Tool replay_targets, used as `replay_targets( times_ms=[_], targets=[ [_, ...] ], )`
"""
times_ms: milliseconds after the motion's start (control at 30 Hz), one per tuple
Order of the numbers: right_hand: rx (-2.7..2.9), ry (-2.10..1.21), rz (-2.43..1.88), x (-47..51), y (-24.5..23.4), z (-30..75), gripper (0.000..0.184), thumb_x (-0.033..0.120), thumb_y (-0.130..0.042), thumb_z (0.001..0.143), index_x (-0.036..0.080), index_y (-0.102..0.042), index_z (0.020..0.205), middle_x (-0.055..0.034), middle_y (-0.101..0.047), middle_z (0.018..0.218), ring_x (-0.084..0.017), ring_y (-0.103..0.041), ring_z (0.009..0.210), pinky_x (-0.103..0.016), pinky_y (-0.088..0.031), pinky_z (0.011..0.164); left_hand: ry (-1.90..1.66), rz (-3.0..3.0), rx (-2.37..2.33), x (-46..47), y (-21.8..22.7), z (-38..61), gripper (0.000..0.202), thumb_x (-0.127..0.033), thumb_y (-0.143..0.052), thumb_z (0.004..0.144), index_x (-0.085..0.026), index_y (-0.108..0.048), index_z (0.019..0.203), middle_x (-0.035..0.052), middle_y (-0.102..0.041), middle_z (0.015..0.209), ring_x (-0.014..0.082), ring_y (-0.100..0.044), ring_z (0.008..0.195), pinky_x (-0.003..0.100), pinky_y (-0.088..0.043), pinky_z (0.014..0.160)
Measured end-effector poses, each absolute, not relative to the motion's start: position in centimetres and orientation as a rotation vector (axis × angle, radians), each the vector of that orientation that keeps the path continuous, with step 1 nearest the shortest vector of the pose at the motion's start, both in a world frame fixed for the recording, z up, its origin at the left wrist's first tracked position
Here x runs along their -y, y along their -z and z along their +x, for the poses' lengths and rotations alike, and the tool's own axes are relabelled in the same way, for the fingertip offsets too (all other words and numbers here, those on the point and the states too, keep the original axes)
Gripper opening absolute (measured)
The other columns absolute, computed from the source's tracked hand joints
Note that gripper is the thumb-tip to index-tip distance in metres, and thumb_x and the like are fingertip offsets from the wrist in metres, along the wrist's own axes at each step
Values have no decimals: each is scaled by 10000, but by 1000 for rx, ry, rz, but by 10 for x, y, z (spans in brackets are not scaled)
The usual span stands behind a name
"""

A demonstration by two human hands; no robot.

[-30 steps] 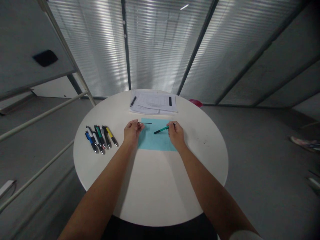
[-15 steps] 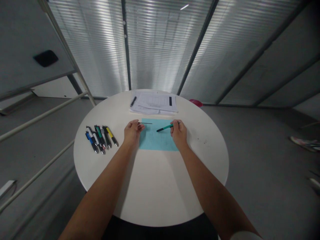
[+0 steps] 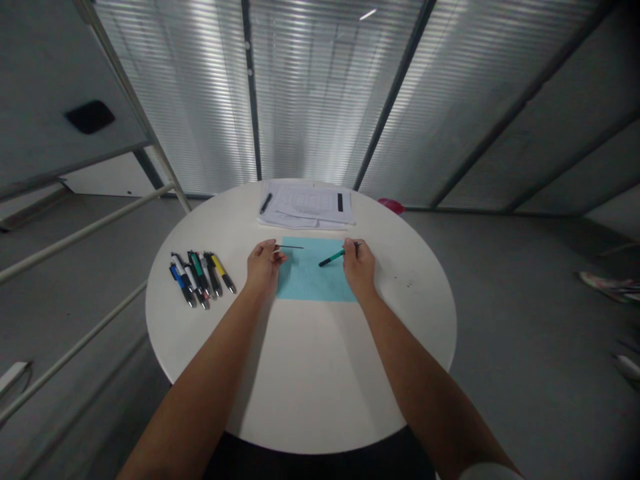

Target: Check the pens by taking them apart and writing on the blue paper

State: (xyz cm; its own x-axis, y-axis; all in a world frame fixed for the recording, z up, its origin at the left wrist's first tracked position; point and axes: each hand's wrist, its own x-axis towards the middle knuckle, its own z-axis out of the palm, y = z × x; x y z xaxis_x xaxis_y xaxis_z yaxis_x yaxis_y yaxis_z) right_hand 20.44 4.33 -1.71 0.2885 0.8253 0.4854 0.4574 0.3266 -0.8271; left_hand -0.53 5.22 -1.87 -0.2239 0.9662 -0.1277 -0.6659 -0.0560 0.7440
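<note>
Left hand point(image 3: 264, 265): fingers pinched on 1 thin black ink refill point(image 3: 290, 247). Right hand point(image 3: 359, 265): fingers closed on 1 green pen barrel point(image 3: 333, 258), above 1 light-blue sheet point(image 3: 313, 283).

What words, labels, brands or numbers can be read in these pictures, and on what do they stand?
Printed sheets: text is there, too small and blurred to read.
Row of pens: no lettering can be read.
Teal pen in the right hand: no lettering can be read.
Thin black rod in the left hand: none visible.

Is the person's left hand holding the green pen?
No, the right hand holds the slim green-and-black pen over the pale blue paper sheet.
</note>
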Motion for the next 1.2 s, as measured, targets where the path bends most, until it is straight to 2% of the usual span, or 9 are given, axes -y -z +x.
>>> replay_targets(
  times_ms=[167,600,967,1200],
  targets=[
    [1347,-279,-1361,-38,9,204,368,537,-445,907,197,-543,803,29,-507,629,-136,-470,612,-257,-377,601,-1629,496,-843,-52,18,-5,186,-243,-738,701,-154,-607,799,-3,-580,694,76,-553,528,244,-497,554],
    [1473,-159,-1392,-28,1,206,352,543,-460,903,218,-559,812,31,-511,624,-120,-458,560,-234,-343,575,-1633,517,-825,-54,21,-5,209,-255,-760,684,-149,-610,784,-3,-576,706,64,-532,532,280,-513,627],
    [1280,-300,-1325,-35,3,205,342,541,-457,907,218,-516,810,38,-474,613,-134,-458,587,-251,-362,580,-1625,544,-831,-54,22,-4,202,-246,-745,679,-153,-605,792,-9,-578,696,70,-545,528,293,-507,641],
    [1218,-365,-1279,-35,3,209,361,593,-436,893,234,-466,879,51,-449,595,-132,-447,534,-254,-353,513,-1626,550,-845,-53,21,-4,198,-258,-739,693,-153,-600,787,-9,-575,697,69,-551,534,283,-497,638]
  ],
)
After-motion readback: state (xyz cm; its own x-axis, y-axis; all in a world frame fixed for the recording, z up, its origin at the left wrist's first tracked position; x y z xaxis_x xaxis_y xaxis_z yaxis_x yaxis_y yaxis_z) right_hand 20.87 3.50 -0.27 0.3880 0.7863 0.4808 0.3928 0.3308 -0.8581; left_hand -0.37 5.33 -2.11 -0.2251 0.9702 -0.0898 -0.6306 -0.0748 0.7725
